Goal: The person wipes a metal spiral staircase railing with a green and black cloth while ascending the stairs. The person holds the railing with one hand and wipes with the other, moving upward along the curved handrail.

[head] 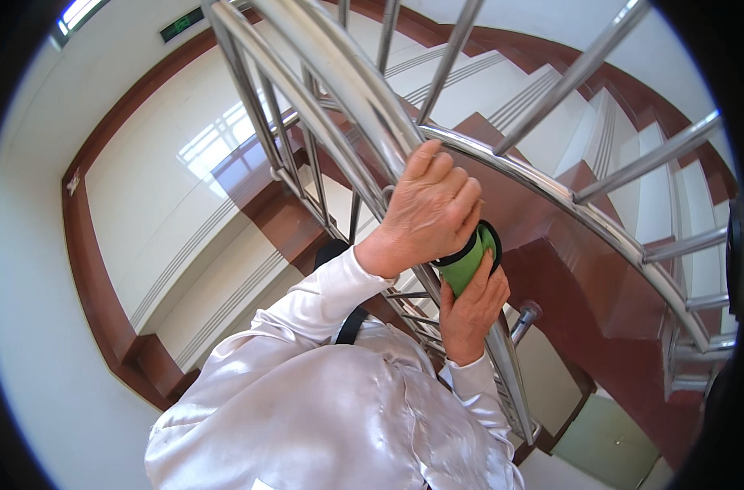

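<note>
A thick polished metal handrail (359, 79) runs from the top of the view down past both hands. My left hand (433, 199) lies over the rail with its fingers curled; what is under its palm is hidden. Just below it, my right hand (475, 306) holds a green cloth with black edging (464, 269), which is folded or rolled. The cloth's upper end reaches the underside of my left hand, and I cannot tell whether that hand grips it too. Both wrists come out of shiny pale sleeves.
Metal balusters (448, 61) and a curved lower rail (519, 165) stand to the right, with pale stair steps (525, 101) behind them. On the left, more steps (225, 300) descend beside a landing (145, 184) with a reddish-brown border. A green exit sign (182, 24) is at the upper left.
</note>
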